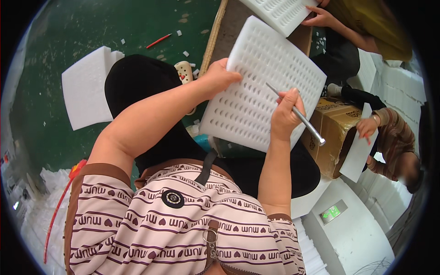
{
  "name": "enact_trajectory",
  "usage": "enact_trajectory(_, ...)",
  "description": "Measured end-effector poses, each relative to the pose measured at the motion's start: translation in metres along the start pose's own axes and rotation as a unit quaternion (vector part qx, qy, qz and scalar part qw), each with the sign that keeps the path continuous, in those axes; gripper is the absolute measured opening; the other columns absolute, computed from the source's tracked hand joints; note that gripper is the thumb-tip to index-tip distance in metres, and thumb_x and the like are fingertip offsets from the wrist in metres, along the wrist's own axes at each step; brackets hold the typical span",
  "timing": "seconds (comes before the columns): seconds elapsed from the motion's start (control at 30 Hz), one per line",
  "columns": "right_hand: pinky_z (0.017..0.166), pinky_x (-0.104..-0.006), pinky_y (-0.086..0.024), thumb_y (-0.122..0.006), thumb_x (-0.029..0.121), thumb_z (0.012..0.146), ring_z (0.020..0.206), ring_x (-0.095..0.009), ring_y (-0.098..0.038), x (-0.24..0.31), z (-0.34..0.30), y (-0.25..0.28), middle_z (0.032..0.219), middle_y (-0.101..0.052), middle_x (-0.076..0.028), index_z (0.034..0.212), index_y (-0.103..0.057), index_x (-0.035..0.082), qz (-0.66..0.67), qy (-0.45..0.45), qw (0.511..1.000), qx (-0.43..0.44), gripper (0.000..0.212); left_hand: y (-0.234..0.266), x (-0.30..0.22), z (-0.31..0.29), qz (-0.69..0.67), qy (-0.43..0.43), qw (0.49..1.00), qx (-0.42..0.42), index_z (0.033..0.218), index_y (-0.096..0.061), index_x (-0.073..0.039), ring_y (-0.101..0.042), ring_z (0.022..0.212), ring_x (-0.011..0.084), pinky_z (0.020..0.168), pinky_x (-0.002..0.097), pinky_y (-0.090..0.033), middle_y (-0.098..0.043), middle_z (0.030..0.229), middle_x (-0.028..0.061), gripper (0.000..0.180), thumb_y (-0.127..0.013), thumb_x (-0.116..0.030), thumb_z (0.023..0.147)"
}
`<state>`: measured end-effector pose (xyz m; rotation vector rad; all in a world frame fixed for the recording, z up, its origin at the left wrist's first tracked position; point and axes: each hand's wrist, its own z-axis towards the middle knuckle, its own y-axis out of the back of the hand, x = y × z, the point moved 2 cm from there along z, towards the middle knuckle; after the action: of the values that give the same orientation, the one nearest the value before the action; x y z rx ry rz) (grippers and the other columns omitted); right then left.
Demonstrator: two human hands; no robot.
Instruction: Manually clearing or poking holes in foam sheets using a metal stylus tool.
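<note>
The left hand (220, 78) pinches the upper left edge of a white, spongy-looking foam sheet (247, 112) with rows of crescent slots, tilted before the person's black-clad knees. Apart from it, the right hand (288, 110) is closed around a slim silver metal rod (310, 124) (flat-headed at one end), its tip at the sheet's face. Purple lettering and hearts band the pale shirt (169, 238); dark print marks the brown cardboard box (327, 133).
</note>
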<state>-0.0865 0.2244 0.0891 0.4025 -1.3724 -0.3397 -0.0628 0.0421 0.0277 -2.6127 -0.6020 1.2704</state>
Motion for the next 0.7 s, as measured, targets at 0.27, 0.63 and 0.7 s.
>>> enact_trajectory(0.27,0.059,-0.0258,-0.044,-0.048,0.025,0.1,0.058,-0.012,-0.048,-0.015,0.006,-0.016,0.06,-0.054,-0.003,0.073,-0.063,-0.001,-0.056,0.019,0.998,0.027,0.041,-0.003,-0.001,0.001,-0.009,-0.015,0.999,0.027,0.11,-0.058,0.002,-0.065,0.074,0.0208,0.066,0.0302,-0.056,-0.066,0.092,0.0153,0.036,-0.057,0.002,0.074)
enact_trajectory(0.63,0.058,-0.0256,-0.042,-0.048,0.02,0.099,0.057,-0.012,-0.047,-0.012,-0.008,0.002,0.059,-0.052,-0.002,0.07,-0.062,0.001,-0.005,0.051,0.998,-0.042,0.037,-0.001,0.007,0.008,0.032,-0.01,0.999,-0.022,0.11,-0.057,0.002,-0.065,0.074,0.0195,0.067,0.0296,-0.056,-0.065,0.091,0.0149,0.036,-0.059,0.001,0.074)
enact_trajectory(0.7,0.057,-0.0254,-0.042,-0.048,0.021,0.099,0.057,-0.011,-0.047,0.004,-0.002,0.014,0.058,-0.051,-0.002,0.07,-0.062,0.001,-0.024,0.046,0.995,-0.082,0.038,0.001,0.007,0.006,0.021,-0.009,0.999,-0.024,0.109,-0.057,0.002,-0.065,0.074,0.02,0.067,0.0297,-0.056,-0.066,0.09,0.0149,0.035,-0.059,0.001,0.074)
